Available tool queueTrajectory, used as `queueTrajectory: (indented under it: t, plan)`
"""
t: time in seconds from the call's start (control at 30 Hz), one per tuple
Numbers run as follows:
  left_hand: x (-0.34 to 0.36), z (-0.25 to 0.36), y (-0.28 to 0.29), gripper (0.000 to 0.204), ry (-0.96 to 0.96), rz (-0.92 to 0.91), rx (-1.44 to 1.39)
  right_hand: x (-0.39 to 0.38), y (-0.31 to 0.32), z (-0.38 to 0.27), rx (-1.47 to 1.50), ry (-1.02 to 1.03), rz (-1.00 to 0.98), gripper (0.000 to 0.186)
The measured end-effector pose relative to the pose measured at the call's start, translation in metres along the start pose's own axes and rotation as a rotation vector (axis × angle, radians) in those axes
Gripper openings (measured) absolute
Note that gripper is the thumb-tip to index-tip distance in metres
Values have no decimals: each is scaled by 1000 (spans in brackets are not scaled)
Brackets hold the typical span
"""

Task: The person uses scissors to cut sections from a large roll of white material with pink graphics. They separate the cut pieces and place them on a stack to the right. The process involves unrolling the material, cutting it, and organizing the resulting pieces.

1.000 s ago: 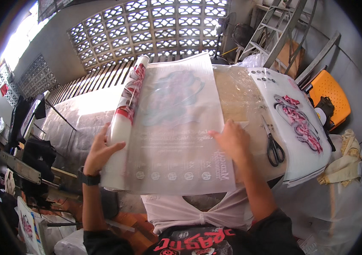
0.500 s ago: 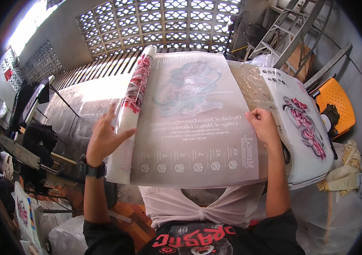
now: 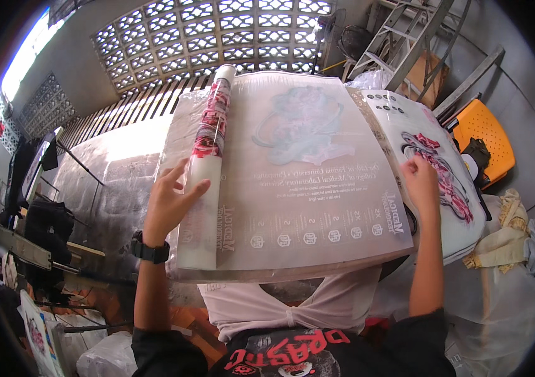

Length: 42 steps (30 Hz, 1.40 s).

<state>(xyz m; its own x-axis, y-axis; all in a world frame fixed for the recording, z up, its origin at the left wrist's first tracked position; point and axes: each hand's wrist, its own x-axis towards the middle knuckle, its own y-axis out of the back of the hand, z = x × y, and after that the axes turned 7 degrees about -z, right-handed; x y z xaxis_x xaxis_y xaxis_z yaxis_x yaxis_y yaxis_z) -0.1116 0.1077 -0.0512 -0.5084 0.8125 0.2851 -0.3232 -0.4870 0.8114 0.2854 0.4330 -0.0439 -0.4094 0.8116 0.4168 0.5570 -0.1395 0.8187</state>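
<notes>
A translucent printed film sheet [image 3: 311, 195] lies spread in front of me, its faint design and pale lettering mirrored. Along its left side it winds into a roll [image 3: 208, 163] with red and black print on the upper part. My left hand [image 3: 173, 195], a dark watch on its wrist, rests at the lower roll with fingers stretched and thumb across it. Just beyond the sheet's right edge is my right hand [image 3: 421, 179], fingers curled into a pinch above a stack of printed sheets [image 3: 399, 125]; anything between the fingertips is hidden.
Clear plastic [image 3: 176, 135] lies under the film. An orange chair [image 3: 484, 138] stands at right, with a stepladder [image 3: 399, 44] behind. Cloth [image 3: 506, 235] and a translucent plastic sheet [image 3: 468, 314] lie at lower right. Frames and dark items [image 3: 47, 226] crowd the left.
The film and its roll have shifted right, and both hands have moved right too. My right hand has passed from over the sheet's edge to just outside it. The background has slid left.
</notes>
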Motion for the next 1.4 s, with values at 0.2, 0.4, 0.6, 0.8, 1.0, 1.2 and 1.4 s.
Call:
queueTrajectory:
  t: [0.2, 0.4, 0.6, 0.8, 1.0, 1.2, 1.4]
  plan:
    - [-27, 14, 35, 75, 209, -162, -274, -94, 56, -18, -78, -163, -313, 29]
    - [-47, 15, 38, 74, 269, -240, -377, -101, 60, -19, -201, -195, -408, 41]
    - [-50, -2, 59, 70, 385, -291, -507, -76, 54, -20, -262, -58, -504, 45]
    - [-52, 37, 49, 88, 213, -127, -19, -56, 87, 7, 97, -170, -707, 40]
    - [-54, 30, 28, 82, 217, -184, -490, -86, 137, 3, 562, -90, -251, 51]
    - [-42, 61, 0, 70, 127, -243, -544, -154, 85, -49, 1001, 11, -158, 60]
    - [-58, 44, 5, 64, 126, -217, -544, -206, 15, -89, 1386, -200, -290, 70]
